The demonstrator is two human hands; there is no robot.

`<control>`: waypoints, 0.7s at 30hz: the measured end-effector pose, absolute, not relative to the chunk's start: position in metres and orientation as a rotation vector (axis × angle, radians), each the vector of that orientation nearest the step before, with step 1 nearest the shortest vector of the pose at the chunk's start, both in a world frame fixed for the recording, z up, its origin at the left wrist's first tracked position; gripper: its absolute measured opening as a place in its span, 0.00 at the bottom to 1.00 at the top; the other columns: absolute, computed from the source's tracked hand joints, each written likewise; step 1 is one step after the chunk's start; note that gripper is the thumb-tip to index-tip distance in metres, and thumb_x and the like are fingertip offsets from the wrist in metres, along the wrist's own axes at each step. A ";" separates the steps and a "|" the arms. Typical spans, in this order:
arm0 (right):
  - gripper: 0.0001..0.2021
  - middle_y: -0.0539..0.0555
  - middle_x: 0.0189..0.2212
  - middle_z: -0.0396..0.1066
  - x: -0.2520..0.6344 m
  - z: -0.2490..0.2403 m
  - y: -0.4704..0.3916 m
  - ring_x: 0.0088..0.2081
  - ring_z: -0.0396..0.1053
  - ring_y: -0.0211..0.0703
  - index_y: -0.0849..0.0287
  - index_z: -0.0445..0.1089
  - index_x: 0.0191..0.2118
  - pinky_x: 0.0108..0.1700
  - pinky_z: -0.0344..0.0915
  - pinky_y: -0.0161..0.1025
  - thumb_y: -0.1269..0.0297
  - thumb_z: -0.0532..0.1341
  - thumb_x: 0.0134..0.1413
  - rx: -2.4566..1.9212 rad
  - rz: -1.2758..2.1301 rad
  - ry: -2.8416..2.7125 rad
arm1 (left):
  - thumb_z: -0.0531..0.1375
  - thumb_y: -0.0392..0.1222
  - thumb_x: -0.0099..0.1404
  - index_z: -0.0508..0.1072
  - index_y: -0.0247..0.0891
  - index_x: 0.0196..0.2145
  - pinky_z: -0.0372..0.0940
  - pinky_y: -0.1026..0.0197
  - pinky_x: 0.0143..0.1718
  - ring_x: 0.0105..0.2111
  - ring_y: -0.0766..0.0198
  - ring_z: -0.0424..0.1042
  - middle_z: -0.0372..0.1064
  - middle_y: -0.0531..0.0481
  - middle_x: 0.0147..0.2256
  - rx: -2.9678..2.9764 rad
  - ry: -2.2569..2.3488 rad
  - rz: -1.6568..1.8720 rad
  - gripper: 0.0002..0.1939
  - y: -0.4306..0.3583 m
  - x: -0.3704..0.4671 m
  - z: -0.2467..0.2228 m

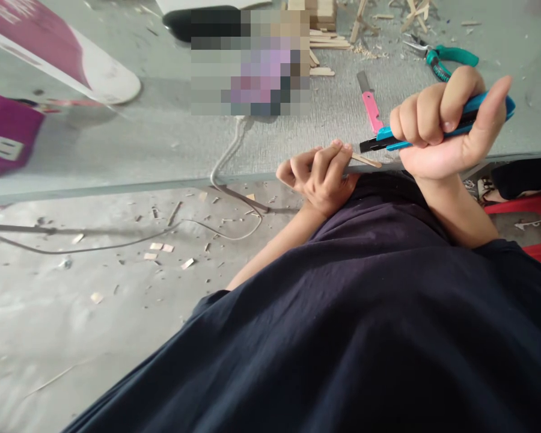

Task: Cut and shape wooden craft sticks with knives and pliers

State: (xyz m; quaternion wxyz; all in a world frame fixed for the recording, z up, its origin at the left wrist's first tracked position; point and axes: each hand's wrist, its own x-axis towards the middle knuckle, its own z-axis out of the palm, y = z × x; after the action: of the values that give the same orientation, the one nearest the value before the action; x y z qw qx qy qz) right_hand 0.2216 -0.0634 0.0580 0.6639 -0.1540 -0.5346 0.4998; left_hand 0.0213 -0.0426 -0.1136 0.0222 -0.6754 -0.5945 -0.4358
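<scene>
My right hand (446, 123) is wrapped round a blue utility knife (469, 117), its thumb stretched along the handle. The knife's black tip points left toward my left hand (320, 171), a short way off. Between the closed fingers of that hand is a wooden craft stick (366, 160), whose free end sticks out to the right by the table edge. Beyond the knife tip lies a pink folding razor (372, 111) with its grey blade out. Whether the utility knife's blade is extended is hard to see.
Teal-handled pliers (451, 57) lie at the back right, near loose craft sticks (329, 41) and shavings. A white cable (225, 153) hangs over the table edge. A purple box (9, 135) stands at left. Wood scraps litter the floor; a red stool (529, 219) is at right.
</scene>
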 end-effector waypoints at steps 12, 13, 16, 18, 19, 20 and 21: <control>0.48 0.39 0.14 0.42 0.209 0.062 -0.063 0.18 0.39 0.34 0.52 0.45 0.21 0.26 0.53 0.40 0.33 0.84 0.50 -0.268 1.149 -1.212 | 0.68 0.64 0.71 0.87 0.58 0.59 0.51 0.23 0.72 0.66 0.29 0.77 0.87 0.44 0.64 -2.164 -1.949 -1.332 0.23 -0.043 0.021 -0.108; 0.47 0.39 0.14 0.42 0.209 0.062 -0.063 0.18 0.39 0.34 0.52 0.45 0.21 0.26 0.52 0.40 0.33 0.84 0.51 -0.264 1.148 -1.215 | 0.68 0.64 0.71 0.87 0.58 0.58 0.52 0.23 0.72 0.65 0.29 0.77 0.87 0.44 0.64 -2.163 -1.946 -1.338 0.23 -0.043 0.022 -0.107; 0.47 0.40 0.14 0.41 0.210 0.060 -0.063 0.18 0.40 0.34 0.52 0.45 0.21 0.26 0.52 0.40 0.32 0.83 0.53 -0.261 1.139 -1.219 | 0.67 0.68 0.71 0.88 0.57 0.56 0.53 0.24 0.72 0.62 0.31 0.79 0.89 0.44 0.61 -2.114 -1.872 -1.373 0.24 -0.043 0.022 -0.108; 0.46 0.40 0.14 0.41 0.211 0.058 -0.064 0.18 0.41 0.35 0.52 0.46 0.22 0.26 0.53 0.41 0.30 0.80 0.56 -0.285 1.120 -1.224 | 0.68 0.69 0.71 0.88 0.57 0.55 0.55 0.26 0.71 0.60 0.33 0.80 0.90 0.45 0.59 -2.072 -1.820 -1.373 0.24 -0.043 0.023 -0.109; 0.45 0.41 0.15 0.41 0.212 0.058 -0.064 0.18 0.41 0.36 0.52 0.46 0.22 0.26 0.54 0.42 0.28 0.79 0.57 -0.304 1.106 -1.228 | 0.68 0.69 0.70 0.88 0.58 0.54 0.56 0.26 0.70 0.60 0.33 0.80 0.90 0.46 0.59 -2.061 -1.809 -1.368 0.23 -0.043 0.023 -0.109; 0.45 0.41 0.15 0.41 0.212 0.057 -0.064 0.19 0.42 0.38 0.51 0.47 0.22 0.26 0.56 0.43 0.26 0.77 0.58 -0.321 1.093 -1.237 | 0.68 0.68 0.71 0.88 0.59 0.54 0.56 0.26 0.70 0.59 0.33 0.80 0.91 0.46 0.58 -2.057 -1.811 -1.366 0.22 -0.043 0.022 -0.108; 0.44 0.41 0.15 0.41 0.213 0.056 -0.064 0.19 0.42 0.38 0.50 0.48 0.22 0.26 0.56 0.44 0.25 0.76 0.59 -0.333 1.082 -1.244 | 0.68 0.67 0.71 0.87 0.59 0.54 0.56 0.25 0.69 0.59 0.32 0.80 0.91 0.46 0.58 -2.064 -1.825 -1.367 0.21 -0.042 0.022 -0.108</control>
State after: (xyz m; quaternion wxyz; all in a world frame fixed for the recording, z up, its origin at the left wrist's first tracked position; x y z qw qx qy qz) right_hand 0.2128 -0.0639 0.0562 0.6666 -0.1476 -0.5512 0.4796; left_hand 0.0222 -0.0424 -0.1077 0.0330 -0.6706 -0.5932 -0.4442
